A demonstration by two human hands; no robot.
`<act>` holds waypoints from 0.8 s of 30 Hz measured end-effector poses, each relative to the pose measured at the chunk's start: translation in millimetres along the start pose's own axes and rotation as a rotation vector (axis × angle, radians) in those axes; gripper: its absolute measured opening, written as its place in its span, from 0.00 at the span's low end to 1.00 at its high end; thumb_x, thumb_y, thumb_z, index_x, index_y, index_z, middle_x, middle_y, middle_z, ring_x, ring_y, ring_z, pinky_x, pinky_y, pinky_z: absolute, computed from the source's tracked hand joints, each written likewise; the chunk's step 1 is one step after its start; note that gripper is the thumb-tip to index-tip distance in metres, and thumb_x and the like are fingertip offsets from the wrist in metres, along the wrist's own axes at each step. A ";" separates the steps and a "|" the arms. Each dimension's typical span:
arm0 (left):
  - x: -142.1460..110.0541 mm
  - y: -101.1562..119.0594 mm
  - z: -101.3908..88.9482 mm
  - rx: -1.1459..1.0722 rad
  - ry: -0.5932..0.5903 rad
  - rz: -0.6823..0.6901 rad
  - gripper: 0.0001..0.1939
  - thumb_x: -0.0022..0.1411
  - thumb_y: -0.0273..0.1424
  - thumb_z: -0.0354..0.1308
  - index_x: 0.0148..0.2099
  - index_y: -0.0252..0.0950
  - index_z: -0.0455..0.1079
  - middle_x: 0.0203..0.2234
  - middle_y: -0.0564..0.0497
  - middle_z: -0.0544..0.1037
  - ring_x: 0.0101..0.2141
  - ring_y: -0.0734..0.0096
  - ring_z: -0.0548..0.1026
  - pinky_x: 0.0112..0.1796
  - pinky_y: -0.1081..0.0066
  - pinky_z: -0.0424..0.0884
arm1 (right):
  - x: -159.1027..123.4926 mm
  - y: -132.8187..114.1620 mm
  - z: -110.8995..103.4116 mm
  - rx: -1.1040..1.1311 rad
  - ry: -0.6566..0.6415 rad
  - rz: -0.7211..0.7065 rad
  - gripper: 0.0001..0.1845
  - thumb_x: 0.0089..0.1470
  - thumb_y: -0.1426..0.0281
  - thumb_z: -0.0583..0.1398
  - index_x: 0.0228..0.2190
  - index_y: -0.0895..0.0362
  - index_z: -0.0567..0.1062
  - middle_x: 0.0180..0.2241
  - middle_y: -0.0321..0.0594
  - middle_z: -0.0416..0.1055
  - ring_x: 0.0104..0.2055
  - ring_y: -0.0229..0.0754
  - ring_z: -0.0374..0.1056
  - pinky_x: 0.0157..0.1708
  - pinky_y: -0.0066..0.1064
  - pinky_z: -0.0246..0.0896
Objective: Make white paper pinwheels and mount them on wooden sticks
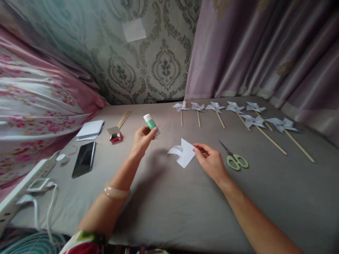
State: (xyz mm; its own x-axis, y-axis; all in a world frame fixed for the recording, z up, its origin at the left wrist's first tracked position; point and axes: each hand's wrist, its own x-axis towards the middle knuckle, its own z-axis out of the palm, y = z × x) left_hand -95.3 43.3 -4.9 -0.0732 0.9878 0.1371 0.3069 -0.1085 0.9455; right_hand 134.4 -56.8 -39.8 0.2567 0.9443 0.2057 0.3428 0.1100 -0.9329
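My left hand (142, 139) is raised over the grey surface, its fingers closed round a green and white glue stick (150, 122) that points up and away. My right hand (209, 159) rests lower and to the right, pinching the right corner of a partly folded white paper square (184, 152) that lies on the surface. A pair of green-handled scissors (234, 158) lies just right of that hand.
Several finished white paper pinwheels on wooden sticks (251, 121) lie in a row at the back right. Spare sticks (124, 118), a small red box (115, 134), a paper stack (90, 129), a black phone (84, 158) and a power strip with cables (39, 183) sit left.
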 end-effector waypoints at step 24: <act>-83.9 -14.9 47.7 0.823 -0.348 0.742 0.12 0.65 0.32 0.50 0.38 0.38 0.75 0.44 0.48 0.76 0.47 0.57 0.64 0.44 0.58 0.60 | 28.5 -8.4 -27.9 0.684 0.066 0.356 0.21 0.33 0.63 0.72 0.31 0.57 0.72 0.25 0.30 0.69 0.24 0.31 0.66 0.19 0.21 0.60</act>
State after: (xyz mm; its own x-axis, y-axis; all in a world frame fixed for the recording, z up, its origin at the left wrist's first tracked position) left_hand -48.5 -32.6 -44.6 0.6088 0.7028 0.3679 0.6984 -0.6948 0.1717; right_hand 164.0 -39.4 -17.9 0.3074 0.9406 -0.1442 -0.3997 -0.0099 -0.9166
